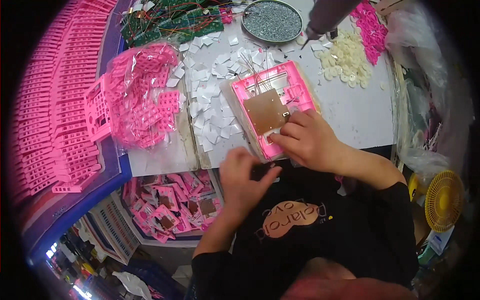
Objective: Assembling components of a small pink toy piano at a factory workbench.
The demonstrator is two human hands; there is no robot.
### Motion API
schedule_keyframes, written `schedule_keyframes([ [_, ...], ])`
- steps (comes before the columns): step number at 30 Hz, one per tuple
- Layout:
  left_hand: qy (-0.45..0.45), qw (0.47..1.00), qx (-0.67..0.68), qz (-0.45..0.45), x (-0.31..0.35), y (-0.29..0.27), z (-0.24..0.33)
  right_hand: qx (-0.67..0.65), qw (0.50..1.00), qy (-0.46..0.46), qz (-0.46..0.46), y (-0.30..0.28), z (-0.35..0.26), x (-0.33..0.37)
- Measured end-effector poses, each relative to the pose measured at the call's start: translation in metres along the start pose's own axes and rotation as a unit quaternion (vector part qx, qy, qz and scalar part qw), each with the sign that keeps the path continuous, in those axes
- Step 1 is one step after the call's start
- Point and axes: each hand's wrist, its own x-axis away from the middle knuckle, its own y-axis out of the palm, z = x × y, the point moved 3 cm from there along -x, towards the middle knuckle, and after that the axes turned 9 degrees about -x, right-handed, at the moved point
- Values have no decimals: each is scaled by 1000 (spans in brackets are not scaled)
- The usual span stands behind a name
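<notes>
A pink plastic housing (pixel 300 92) lies tilted on a pad on the worktable. A brown circuit board (pixel 265 111) sits in it, with thin wires rising from its far end. My right hand (pixel 315 142) rests over the housing's near right part. Its fingers are bent and pressed together at the board's near edge; whatever they pinch is too small to name. Off the housing's near left corner is my left hand (pixel 242 180), slightly blurred, its thumb and fingers apart with nothing seen between them.
White square pieces (pixel 212 107) lie scattered left of the housing, beside a bag of pink parts (pixel 142 95). Beyond are a bowl of screws (pixel 272 21), green circuit boards (pixel 172 25), cream discs (pixel 347 60) and a hanging electric screwdriver (pixel 327 20). Pink housings (pixel 165 215) fill a box below.
</notes>
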Motion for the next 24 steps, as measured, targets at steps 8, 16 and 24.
schedule_keyframes([
  [8,-122,963,176,-162,3,-11,-8,39,998,10,-48,8,-2,-1],
  [16,-128,903,407,-52,-31,-3,-8,-43,992,-41,-116,-6,8,-6],
  [24,9,971,239,-11,-43,-3,8,-40,999,-17,-24,7,7,2],
])
